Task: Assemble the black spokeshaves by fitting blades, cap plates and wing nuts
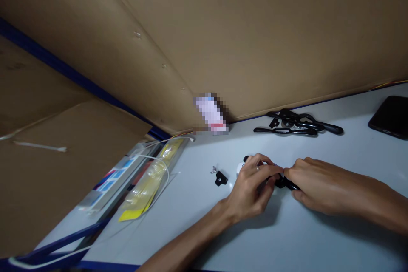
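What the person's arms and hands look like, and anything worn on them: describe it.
The left hand and right hand are ungloved. A small silvery band, apparently a ring, sits on a left finger. No sleeve, watch or marking shows on either forearm.

"Was it bright?"
"Dimmish; the brown wall (pixel 287 42) darkened toward ten o'clock."
"Shadows?"
"Soft ones lay on the counter (pixel 197 159) at five o'clock."
"Glare?"
"Glints whitened the plastic sleeve (pixel 151 178) at eight o'clock."
"Sharpness?"
"Slightly soft, and a pixelated patch (pixel 210 113) blotted the centre."
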The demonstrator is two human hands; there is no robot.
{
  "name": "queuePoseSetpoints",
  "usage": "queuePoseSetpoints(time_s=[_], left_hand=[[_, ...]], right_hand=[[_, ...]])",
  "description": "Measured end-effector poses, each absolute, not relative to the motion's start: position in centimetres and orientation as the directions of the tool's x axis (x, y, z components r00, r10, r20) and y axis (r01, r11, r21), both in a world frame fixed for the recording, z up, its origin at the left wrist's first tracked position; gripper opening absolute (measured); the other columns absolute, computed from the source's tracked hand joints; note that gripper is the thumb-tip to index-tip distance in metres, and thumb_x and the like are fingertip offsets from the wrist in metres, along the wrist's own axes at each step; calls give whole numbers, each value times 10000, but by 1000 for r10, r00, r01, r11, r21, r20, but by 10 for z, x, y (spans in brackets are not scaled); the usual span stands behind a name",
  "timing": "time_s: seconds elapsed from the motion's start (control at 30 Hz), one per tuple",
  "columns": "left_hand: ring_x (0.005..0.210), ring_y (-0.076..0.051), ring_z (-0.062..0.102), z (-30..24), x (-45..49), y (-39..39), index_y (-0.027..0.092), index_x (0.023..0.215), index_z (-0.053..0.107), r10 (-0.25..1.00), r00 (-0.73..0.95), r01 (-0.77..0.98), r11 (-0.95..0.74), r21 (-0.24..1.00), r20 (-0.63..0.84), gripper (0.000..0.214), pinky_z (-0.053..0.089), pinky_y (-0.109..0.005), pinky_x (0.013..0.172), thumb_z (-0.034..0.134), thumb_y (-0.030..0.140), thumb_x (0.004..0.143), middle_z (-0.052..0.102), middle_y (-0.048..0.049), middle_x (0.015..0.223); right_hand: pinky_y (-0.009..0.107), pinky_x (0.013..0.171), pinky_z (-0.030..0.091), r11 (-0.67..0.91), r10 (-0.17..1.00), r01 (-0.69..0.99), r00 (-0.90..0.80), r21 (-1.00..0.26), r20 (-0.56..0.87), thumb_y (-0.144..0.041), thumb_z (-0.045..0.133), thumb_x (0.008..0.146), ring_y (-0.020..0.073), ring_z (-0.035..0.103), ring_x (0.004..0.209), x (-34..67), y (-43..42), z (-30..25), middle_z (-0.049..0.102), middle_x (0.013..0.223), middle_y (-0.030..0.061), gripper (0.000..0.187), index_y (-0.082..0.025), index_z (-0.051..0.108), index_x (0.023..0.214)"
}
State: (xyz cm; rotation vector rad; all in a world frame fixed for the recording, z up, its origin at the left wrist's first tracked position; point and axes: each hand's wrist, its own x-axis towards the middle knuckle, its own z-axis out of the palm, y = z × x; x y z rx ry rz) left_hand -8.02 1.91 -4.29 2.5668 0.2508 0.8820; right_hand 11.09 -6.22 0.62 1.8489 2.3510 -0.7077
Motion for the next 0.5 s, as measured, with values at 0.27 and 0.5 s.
queuePoseSetpoints(time_s=[0.27, 0.5], left_hand=[[775, -182, 509, -45, -82, 23, 175, 934, 623, 450, 750, 234, -866, 442, 484, 39, 454, -324, 691, 593, 152, 944, 615, -22, 763], [913, -202, 558, -44, -80, 20, 186, 939, 666, 351, 799, 129, -893, 431, 488, 255, 502, -348, 758, 482, 15, 889, 652, -79, 988]], right_hand=[[342, 637, 427, 143, 904, 941, -250, -307, -348, -91, 528, 881, 289, 674, 884, 110, -64, 8, 689, 951, 152, 220, -121, 709, 1003], [319, 622, 414, 129, 896, 944, -242, -303, -373, -82, 537, 879, 272, 675, 866, 108, -63, 12, 686, 967, 156, 220, -116, 707, 1015]])
